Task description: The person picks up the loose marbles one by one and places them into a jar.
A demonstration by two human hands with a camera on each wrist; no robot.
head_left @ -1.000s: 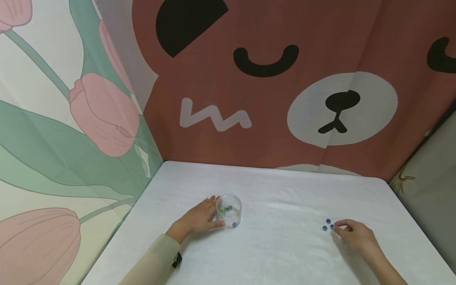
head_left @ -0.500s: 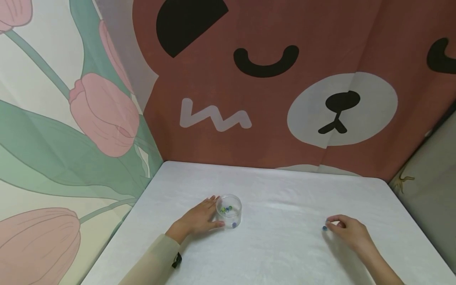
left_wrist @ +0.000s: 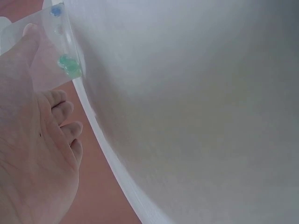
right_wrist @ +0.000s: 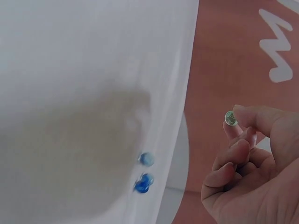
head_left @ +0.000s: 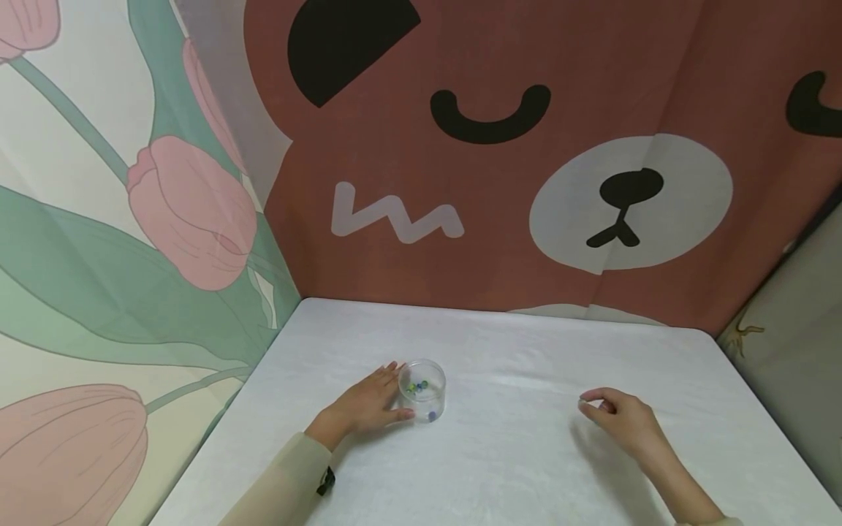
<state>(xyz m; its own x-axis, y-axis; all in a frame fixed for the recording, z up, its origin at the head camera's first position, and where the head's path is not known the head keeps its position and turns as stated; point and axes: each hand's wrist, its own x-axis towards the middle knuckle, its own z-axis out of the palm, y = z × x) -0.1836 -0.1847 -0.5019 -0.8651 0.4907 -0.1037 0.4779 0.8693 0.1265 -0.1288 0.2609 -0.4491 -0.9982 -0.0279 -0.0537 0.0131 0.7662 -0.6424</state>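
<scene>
A clear round cup point(head_left: 422, 391) stands on the white table with several green and blue glass marbles point(left_wrist: 69, 66) inside. My left hand point(head_left: 368, 402) holds the cup's left side, thumb in front and fingers towards the back. Off to the right, my right hand point(head_left: 625, 420) is raised above the table. Between its thumb and index finger it pinches one greenish clear marble point(right_wrist: 231, 118). Blue marbles point(right_wrist: 144, 183) lie on the table below in the right wrist view; in the head view the right hand hides them.
The white tabletop point(head_left: 506, 438) stretches between the two hands. Behind it hangs a brown cloth point(head_left: 493, 270) with a bear face. A tulip-printed cloth point(head_left: 191, 212) covers the left side.
My right hand has picked up a marble from the small group, lifted it and moved left. The left hand and the cup have stayed in place.
</scene>
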